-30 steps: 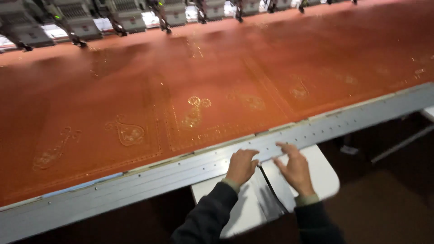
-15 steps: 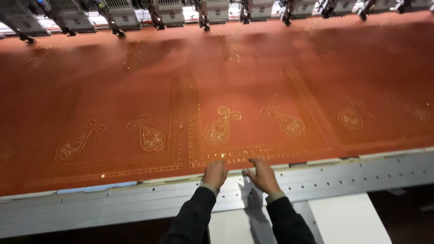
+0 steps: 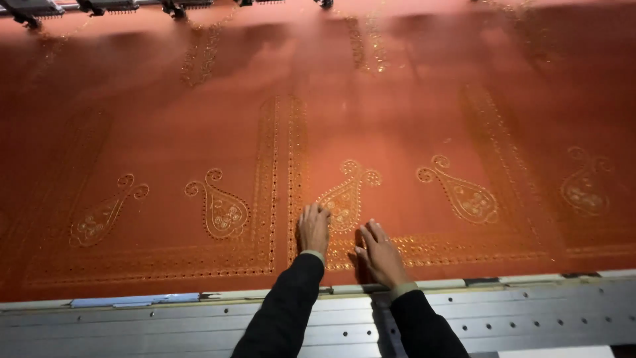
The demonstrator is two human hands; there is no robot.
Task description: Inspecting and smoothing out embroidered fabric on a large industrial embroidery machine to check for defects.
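Fabric first: one wide rust-orange sheet stretched flat across the whole bed, gold embroidery on it. Vertical border bands and a horizontal band along the near edge look stitched through; four paisley motifs plus part of a fifth at the right edge show full outline and fill. Big plain areas remain between and above them; can't tell whether those are meant to stay plain. Row of machine heads sits along the far edge, only partly in view.

Metal frame rail, grey with holes, runs along the near side, cloth edge lying right against it. Pale blue strip lies on the rail at left.

No containers, bins or trays anywhere in view, so nothing to report there.

Left hand: fingers curled, knuckles and tips pressing the cloth just beside the centre paisley motif, touching its lower left edge. Not gripping anything.

Right hand: flat, fingers spread slightly, palm down on the lower band just below the same motif. Also holding nothing. Both sleeves are dark.
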